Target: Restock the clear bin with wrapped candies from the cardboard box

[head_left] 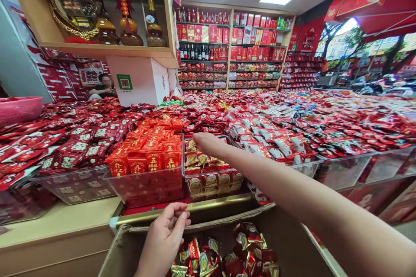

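My right hand (208,143) reaches over a clear plastic bin (186,176) that holds small gold-and-red wrapped sweets (217,180). Its fingers bend down out of sight, so whatever they hold is hidden. My left hand (166,234) hovers at the far rim of an open cardboard box (121,240). The fingers of that hand are loosely curled, with the thumb close to them, and I see nothing in them. Inside the box lie more wrapped sweets (203,259) in red and gold, like those in the bin.
Left of the bin stands a container of orange-red packets (152,151); on its right are white-and-red packets (260,136). A gold-edged counter strip (214,203) runs behind the box. A white box with a QR code (136,82) stands farther back. A person (104,84) sits at the back left.
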Tool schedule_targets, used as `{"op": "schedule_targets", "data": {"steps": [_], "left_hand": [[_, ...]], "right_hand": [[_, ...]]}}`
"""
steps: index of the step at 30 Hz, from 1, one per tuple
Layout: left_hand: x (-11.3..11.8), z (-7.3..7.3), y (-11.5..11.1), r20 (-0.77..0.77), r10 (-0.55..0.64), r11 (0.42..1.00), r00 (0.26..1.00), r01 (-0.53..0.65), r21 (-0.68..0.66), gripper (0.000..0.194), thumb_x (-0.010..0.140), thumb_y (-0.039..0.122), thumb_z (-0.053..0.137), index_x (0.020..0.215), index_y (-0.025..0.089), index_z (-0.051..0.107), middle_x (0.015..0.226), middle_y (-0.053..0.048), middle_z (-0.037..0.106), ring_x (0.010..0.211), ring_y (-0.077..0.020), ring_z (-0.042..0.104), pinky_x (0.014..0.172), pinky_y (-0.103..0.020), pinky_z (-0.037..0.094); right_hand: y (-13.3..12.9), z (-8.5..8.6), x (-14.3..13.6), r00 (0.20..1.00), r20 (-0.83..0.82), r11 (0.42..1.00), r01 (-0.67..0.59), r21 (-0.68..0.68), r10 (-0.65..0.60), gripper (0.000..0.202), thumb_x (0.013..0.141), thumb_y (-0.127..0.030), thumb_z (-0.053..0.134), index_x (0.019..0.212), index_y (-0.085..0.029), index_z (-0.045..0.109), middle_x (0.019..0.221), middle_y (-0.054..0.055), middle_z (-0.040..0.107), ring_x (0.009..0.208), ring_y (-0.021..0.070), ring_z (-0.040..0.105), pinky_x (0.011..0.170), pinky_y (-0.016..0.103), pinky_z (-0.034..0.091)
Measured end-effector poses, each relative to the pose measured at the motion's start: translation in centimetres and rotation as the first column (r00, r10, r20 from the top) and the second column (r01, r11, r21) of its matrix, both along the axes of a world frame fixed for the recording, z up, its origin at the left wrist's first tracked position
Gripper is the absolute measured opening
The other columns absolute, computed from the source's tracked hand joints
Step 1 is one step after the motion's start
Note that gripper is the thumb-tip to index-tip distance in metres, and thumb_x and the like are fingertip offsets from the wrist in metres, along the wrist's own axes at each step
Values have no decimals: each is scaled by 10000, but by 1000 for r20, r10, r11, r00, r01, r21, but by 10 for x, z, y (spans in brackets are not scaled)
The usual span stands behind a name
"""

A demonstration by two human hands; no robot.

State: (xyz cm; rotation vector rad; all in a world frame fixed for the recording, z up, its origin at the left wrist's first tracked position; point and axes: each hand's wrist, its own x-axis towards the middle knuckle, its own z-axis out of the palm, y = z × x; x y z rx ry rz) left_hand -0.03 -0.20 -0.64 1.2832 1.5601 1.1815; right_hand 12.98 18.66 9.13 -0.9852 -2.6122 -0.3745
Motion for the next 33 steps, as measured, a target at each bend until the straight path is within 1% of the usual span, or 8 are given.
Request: {"op": "schedule_targets", "data": {"steps": [4,9,13,16,21,28,30,33], "left_hand": [[1,0,-1,-15,0,1000,1000,0,17,215,711,368,509,847,204,542,773,-46,661,782,-229,647,418,-210,474],[2,-5,-1,-9,53,991,999,-51,124,154,705,322,515,786,203,568,692,-30,671,688,-214,665,383,-192,456],[-1,-8,1,-74,13,983,997,1,183,138,726,307,514,792,200,573,709,-29,675,710,-205,661,597,-266,516],[-3,-9,2,-135,-18,983,991,42,178,144,748,309,500,813,202,570,724,-30,667,711,-199,652,649,-288,509],[-5,-11,2,-173,-32,980,984,65,189,138,761,302,491,818,203,569,733,-27,657,711,-190,643,651,-277,503],[-4,-9,2,-167,-17,980,986,50,195,128,755,306,506,806,209,573,714,-23,660,703,-195,648,618,-265,504],[-3,-7,1,-154,5,978,988,27,205,119,745,304,517,782,208,577,687,-20,659,686,-199,650,610,-268,506],[-2,-6,1,-125,-13,976,992,40,212,117,737,299,526,778,208,585,698,-24,663,687,-198,651,626,-273,510]], "right_hand": [[18,-10,-20,1000,28,999,4,-40,-3,238,712,-24,397,902,-111,510,935,114,597,870,180,550,687,235,376],[24,-12,-21,996,83,991,32,-131,-21,270,680,-79,471,942,-131,507,942,113,600,851,211,559,634,246,385],[23,-4,-18,990,137,972,61,-225,-30,339,635,-89,528,967,-158,517,895,87,616,782,196,573,569,221,377],[21,0,-18,988,150,958,73,-277,-32,328,624,-77,528,936,-179,542,857,59,623,731,167,578,537,198,367],[23,-3,-23,994,102,960,69,-273,-43,314,684,-100,459,982,-176,522,937,68,615,805,178,570,576,211,381],[28,-4,-30,997,79,970,39,-241,-20,373,686,-70,447,1048,-138,505,1021,101,596,898,195,553,688,232,398],[29,-4,-32,997,78,971,34,-238,-16,397,685,-59,445,1067,-149,503,1033,97,594,911,197,551,703,239,400],[31,-5,-33,997,82,968,36,-247,-16,396,690,-62,442,1058,-186,522,1019,79,603,900,201,558,699,253,407]]}}
